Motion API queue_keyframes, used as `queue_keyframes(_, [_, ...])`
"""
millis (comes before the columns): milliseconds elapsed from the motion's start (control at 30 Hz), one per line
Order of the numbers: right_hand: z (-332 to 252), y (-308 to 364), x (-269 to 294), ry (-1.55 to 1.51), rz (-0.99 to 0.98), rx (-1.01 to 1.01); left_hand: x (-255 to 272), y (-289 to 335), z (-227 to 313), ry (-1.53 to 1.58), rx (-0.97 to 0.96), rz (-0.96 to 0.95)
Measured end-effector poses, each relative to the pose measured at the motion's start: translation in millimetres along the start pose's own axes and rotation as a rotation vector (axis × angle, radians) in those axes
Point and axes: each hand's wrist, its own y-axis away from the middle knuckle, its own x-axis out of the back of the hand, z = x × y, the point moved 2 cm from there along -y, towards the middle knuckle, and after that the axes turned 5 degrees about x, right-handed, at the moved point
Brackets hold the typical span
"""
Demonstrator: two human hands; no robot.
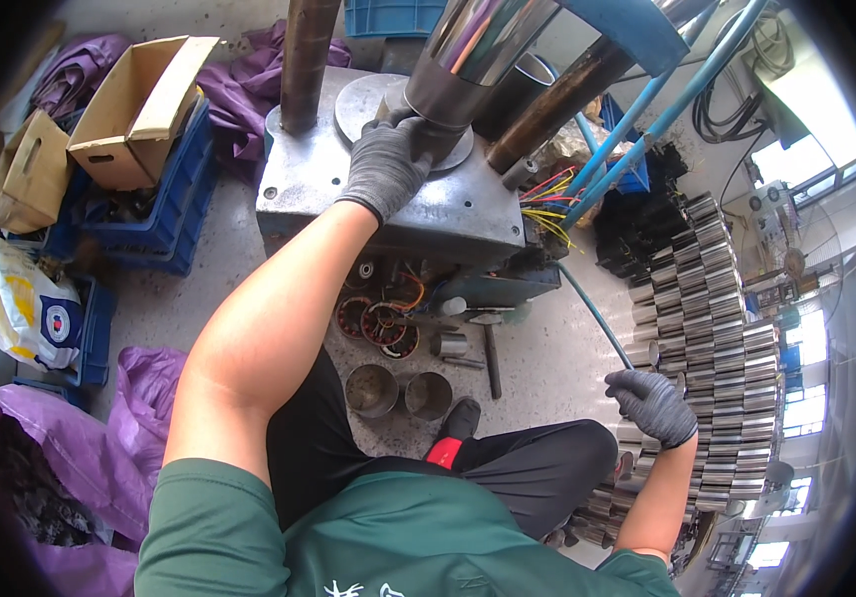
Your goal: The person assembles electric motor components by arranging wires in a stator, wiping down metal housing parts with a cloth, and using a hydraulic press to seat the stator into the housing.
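My left hand, in a grey glove, reaches to the press's steel bed plate. Its fingers curl against the lower end of a shiny metal cylinder, which stands over a round steel disc; the fingertips are partly hidden. Off to the right, my right hand, also gloved, is closed at the end of a long thin lever rod. That rod slants up toward the side of the press.
Dark steel columns flank the cylinder. Stacked metal tubes fill the right side. Below the press lie wound copper-coloured stators, a hammer and two metal cups. Blue crates and purple sacks stand left.
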Motion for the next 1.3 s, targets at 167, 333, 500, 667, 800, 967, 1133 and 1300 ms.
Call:
queue_keyframes(167, [7,-1,19,-0.111,0.418,0.125,5,-2,-2,0.055,-0.009,0.068])
queue_keyframes(333, [-14,-35,81,0.269,1.001,0.506,21,-19,-57,0.098,-0.038,0.303])
queue_keyframes(500, [-21,-87,149,0.354,1.193,0.593,57,-10,-104,-0.011,0.203,0.242])
queue_keyframes(667, [-29,-125,193,0.480,1.195,0.407,69,0,-124,-0.391,0.340,0.079])
queue_keyframes(800, [-28,-147,211,0.487,1.209,0.289,66,6,-130,-0.491,0.332,-0.051])
queue_keyframes(967, [-18,-157,220,0.646,1.251,0.233,58,10,-107,-0.539,0.346,-0.119])
queue_keyframes(1133, [-22,-154,213,0.640,1.337,0.381,49,12,-88,-0.602,0.310,-0.130])
queue_keyframes(1300, [-22,-152,212,0.605,1.317,0.363,25,14,-75,-0.571,0.115,-0.127])
